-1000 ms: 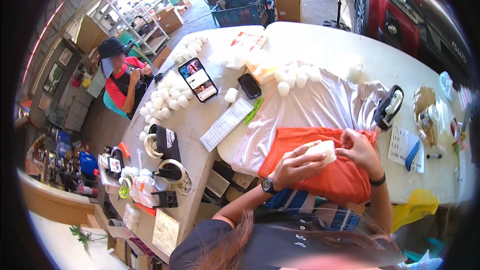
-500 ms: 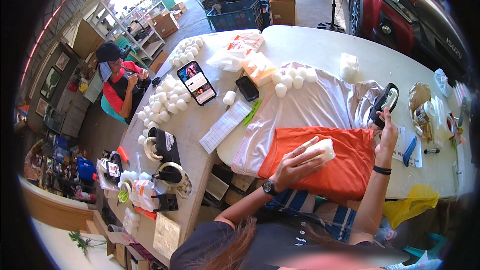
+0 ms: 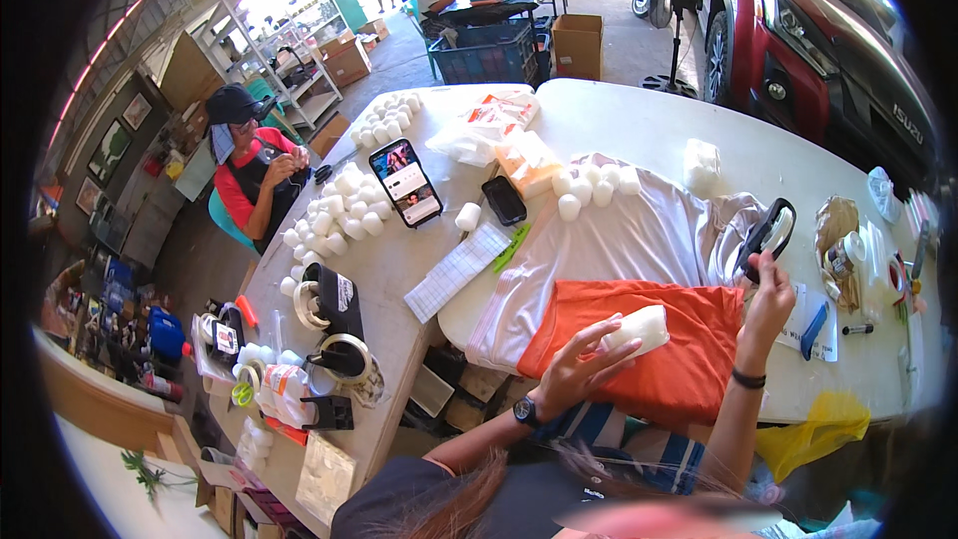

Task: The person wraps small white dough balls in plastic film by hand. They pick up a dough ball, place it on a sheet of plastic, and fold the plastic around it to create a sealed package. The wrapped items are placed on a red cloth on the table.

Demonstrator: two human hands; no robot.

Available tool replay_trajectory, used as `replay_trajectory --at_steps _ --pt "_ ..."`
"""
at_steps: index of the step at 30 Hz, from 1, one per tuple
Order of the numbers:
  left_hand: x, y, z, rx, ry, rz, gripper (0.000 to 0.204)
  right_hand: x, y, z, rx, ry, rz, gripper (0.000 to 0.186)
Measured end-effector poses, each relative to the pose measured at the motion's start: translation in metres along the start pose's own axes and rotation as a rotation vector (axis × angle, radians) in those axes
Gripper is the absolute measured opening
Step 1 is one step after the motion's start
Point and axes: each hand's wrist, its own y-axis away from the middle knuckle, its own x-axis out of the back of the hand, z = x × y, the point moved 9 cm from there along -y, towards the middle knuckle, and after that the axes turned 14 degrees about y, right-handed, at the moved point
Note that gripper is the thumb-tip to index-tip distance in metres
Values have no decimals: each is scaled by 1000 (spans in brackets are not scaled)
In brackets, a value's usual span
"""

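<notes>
My left hand has its fingers along the near left side of a white, roughly cylindrical block with a glossy surface. The block is above a folded orange cloth, close to my lap. My right hand is raised at the cloth's right edge. Its fingers are closed at the lower end of a black tool with a looped handle and a pale inner part; its exact kind is unclear. Beneath and beyond the orange cloth, a pale satiny cloth covers the table.
Several white cylinders cluster left of a propped phone. A black tray, a gridded sheet and tape rolls lie leftward. On the right are a blue cutter and marker. A co-worker sits at left.
The whole view has shifted slightly downward. My left fingers have drawn back a little along the white block, so more of it shows. My right hand stays at the black tool.
</notes>
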Motion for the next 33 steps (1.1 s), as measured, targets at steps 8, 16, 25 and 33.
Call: replay_trajectory --at_steps 8,16,25,33 --pt "3 3 -8 -22 84 77 40 1 35 55 86 221 -47 24" --pt "4 -7 2 -263 -240 -22 44 9 16 62 76 285 -390 19" --pt "-1 -11 0 -209 -131 23 42 -27 137 -60 8 -10 -826 25" --pt "-4 -18 -1 -146 -109 -84 35 -61 155 -70 -75 34 -988 26"
